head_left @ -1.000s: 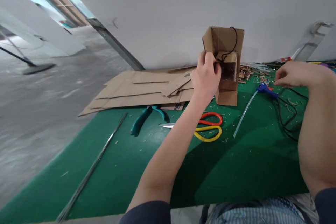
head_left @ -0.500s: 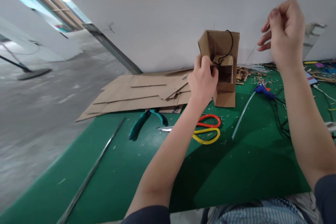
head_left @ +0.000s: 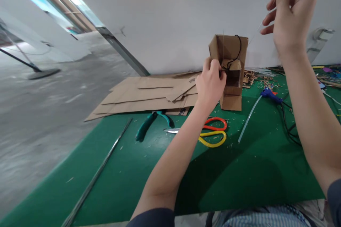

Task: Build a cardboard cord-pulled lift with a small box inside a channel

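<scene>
An open cardboard box (head_left: pixel 231 102) stands upright on the green table, with a smaller boxed compartment inside. A black cord (head_left: pixel 240 48) loops over its top edge and runs down into it. My left hand (head_left: pixel 211 83) is closed on the left side of the cardboard box; its fingertips are partly hidden. Raised high at the right, my right hand (head_left: pixel 295 21) pinches a thin pale strand (head_left: pixel 259 27), which slants down toward the box's upper right edge. Scissors (head_left: pixel 213 144) with red and yellow handles lie under my left forearm.
Flat cardboard sheets (head_left: pixel 151 94) lie left of the box. Green-handled pliers (head_left: pixel 145 127) and a bundle of thin rods (head_left: pixel 98 172) rest nearer. A blue glue gun (head_left: pixel 270 94) with a glue stick lies right. Behind stands a white panel (head_left: pixel 165 25).
My right hand has risen with the strand between its fingers. My left hand stays at the box. The whole view has shifted slightly.
</scene>
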`<state>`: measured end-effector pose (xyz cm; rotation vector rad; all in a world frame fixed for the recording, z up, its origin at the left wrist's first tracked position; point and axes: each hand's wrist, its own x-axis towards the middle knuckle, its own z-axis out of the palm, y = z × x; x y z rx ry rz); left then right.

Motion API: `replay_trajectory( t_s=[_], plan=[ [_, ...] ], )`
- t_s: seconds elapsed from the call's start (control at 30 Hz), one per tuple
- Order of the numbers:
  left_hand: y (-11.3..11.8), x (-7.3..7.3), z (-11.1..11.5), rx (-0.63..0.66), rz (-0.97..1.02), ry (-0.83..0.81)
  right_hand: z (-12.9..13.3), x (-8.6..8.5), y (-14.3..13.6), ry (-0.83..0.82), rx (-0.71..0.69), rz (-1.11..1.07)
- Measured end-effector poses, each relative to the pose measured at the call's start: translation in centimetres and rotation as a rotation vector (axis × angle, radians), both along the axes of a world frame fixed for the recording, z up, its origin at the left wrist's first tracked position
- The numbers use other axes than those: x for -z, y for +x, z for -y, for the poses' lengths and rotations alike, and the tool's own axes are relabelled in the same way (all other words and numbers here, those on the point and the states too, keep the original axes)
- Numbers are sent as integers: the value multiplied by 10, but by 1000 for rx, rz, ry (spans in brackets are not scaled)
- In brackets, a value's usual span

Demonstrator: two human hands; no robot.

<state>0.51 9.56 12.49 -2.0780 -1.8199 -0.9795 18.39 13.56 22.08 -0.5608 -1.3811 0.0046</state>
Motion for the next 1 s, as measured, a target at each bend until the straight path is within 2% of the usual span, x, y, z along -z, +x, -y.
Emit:
replay_trajectory(
  t_s=[0.07, 0.3, 0.8, 1.0],
  plan=[
    [-1, -1, 0, 10, 1, -4, 0, -2, 3, -3, -13, 17],
    [-3, -1, 0, 35, 0, -6, 1, -1, 6, -190, -13, 90],
    [-3, -1, -1, 14, -35, -30, 9, -8, -1, -220, 1, 118],
    [-3, 0, -1, 24, -29, -33, 5, -6, -5, -247, 3, 129]
  ],
)
